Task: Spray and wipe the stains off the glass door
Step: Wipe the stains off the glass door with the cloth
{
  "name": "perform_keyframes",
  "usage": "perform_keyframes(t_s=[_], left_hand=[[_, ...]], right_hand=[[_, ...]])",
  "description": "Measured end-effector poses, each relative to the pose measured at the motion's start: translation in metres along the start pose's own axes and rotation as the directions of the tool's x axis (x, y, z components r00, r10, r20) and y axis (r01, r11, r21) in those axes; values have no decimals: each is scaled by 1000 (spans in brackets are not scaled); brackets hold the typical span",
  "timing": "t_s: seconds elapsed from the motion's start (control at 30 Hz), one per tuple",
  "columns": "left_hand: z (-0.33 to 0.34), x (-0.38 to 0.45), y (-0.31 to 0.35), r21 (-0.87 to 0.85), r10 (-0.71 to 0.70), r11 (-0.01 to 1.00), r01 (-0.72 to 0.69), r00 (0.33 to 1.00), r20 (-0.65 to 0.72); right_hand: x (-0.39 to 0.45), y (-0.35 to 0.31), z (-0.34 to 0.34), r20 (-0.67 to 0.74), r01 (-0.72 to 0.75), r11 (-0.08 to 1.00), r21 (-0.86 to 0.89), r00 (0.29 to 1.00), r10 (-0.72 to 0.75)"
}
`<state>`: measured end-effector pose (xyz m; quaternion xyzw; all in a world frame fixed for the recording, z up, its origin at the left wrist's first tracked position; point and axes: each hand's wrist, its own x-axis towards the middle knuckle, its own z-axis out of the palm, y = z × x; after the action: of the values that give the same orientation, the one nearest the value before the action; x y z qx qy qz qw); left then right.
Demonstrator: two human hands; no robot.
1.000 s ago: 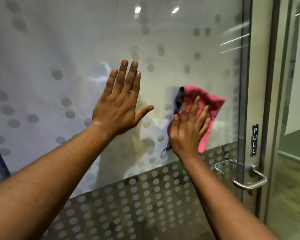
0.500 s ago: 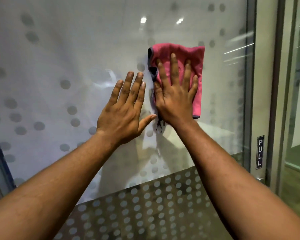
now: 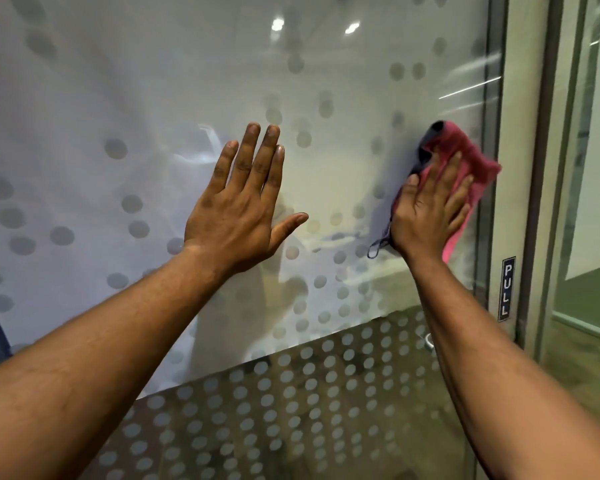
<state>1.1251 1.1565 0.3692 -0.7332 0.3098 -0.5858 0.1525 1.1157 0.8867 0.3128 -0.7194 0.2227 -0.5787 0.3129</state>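
The glass door (image 3: 343, 98) fills the view, frosted with grey dots and a denser dotted band low down. My left hand (image 3: 239, 206) lies flat on the glass near the middle, fingers spread, holding nothing. My right hand (image 3: 430, 209) presses a pink cloth (image 3: 465, 157) with a dark edge against the glass close to the door's right edge. The cloth sticks out above and to the right of my fingers. No spray bottle is in view.
A metal door frame (image 3: 523, 168) runs down the right side with a black PULL label (image 3: 506, 289). Part of the metal door handle (image 3: 429, 341) shows behind my right forearm. Further right is another glass panel (image 3: 596, 202).
My right hand has swept the cloth from high up beside my left hand down and right toward the door's edge. The left hand has stayed flat on the glass.
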Motion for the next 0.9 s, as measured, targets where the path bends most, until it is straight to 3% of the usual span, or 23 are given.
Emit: perform_keyframes(t_s=[0.23,0.4,0.6,0.73,0.9], left_hand=[[-1,1,1,-3,-1,1000,1,1000,-1],[-1,0,1,-10,-3,1000,3,1000,-3],[2,1,-1,-16,3,1000,-3,1000,-16],[1,1,0,-16,2,1000,-2,1000,-14],[1,0,0,-12,2,1000,-2,1000,-15]], right_hand=[[-84,35,17,58,-163,987,5,985,162],[-138,14,30,48,36,999,2,998,-36],[-106,-13,27,103,320,945,-72,945,-312],[-43,-18,17,34,186,976,-112,982,-183],[-11,-33,10,-9,1,1000,-13,1000,-1]])
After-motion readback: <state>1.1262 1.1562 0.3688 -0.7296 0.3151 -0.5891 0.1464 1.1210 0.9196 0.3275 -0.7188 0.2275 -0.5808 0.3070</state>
